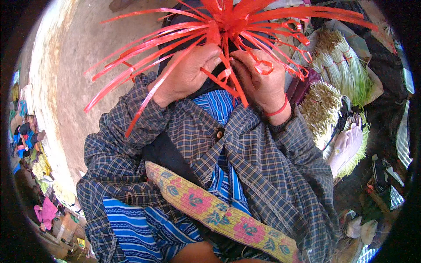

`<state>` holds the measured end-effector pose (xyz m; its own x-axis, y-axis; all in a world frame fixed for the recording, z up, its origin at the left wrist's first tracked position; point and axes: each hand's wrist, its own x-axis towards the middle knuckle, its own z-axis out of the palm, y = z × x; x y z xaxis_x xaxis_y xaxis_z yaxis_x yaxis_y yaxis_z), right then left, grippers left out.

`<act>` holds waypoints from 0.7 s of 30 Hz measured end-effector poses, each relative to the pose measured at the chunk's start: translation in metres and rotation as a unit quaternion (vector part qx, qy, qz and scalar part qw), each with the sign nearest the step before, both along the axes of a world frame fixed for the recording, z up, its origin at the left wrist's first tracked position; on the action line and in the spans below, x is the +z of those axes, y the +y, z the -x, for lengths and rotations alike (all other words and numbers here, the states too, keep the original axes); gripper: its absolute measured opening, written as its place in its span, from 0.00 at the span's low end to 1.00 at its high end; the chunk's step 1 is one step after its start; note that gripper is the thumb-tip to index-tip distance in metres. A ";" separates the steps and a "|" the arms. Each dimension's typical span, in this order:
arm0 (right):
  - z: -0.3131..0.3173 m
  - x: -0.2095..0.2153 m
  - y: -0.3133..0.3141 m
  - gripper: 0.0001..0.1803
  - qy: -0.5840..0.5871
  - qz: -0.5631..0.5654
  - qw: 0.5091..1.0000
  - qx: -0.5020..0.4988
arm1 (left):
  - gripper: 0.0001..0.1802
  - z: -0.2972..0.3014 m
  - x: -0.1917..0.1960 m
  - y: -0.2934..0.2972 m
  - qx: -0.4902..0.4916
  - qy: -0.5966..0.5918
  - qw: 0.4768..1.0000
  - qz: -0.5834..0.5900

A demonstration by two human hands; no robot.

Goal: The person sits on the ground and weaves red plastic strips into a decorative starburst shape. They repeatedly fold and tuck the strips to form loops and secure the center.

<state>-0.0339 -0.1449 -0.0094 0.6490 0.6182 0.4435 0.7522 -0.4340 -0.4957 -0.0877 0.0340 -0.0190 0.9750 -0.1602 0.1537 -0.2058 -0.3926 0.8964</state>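
Observation:
A bunch of shiny red plastic ribbon strips point(228, 24) fans out at the top of the view, gathered at its middle. My left hand point(190, 70) is closed just below that gathered part, its fingers pinching one or more of the strips. Across from it, my right hand point(263, 76) is also closed on the strips, with a curled end looping over its fingers. A few loose strips cross the gap between both hands and hang toward my chest. The strips partly cover my fingertips, so the exact grip is hidden. A thin red band circles my right wrist.
Bundles of thin pale stalks point(344, 61), green toward one end, lie at the right, with another bundle point(322, 109) nearer me. A patterned yellow strap point(215, 208) crosses my lap. Piled cloth and people point(28, 138) show at the far left beyond the bare ground point(87, 52).

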 end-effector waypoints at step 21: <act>0.002 0.012 -0.016 0.12 0.145 -0.040 0.988 0.044 | 0.10 0.002 0.011 0.000 -0.028 -0.183 0.977 -0.107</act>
<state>-0.0358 -0.1608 0.0029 0.7015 0.6480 0.2966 0.6063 -0.3238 -0.7263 -0.0896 0.0338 -0.0079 0.8501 -0.2779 0.4472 -0.5231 -0.5428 0.6571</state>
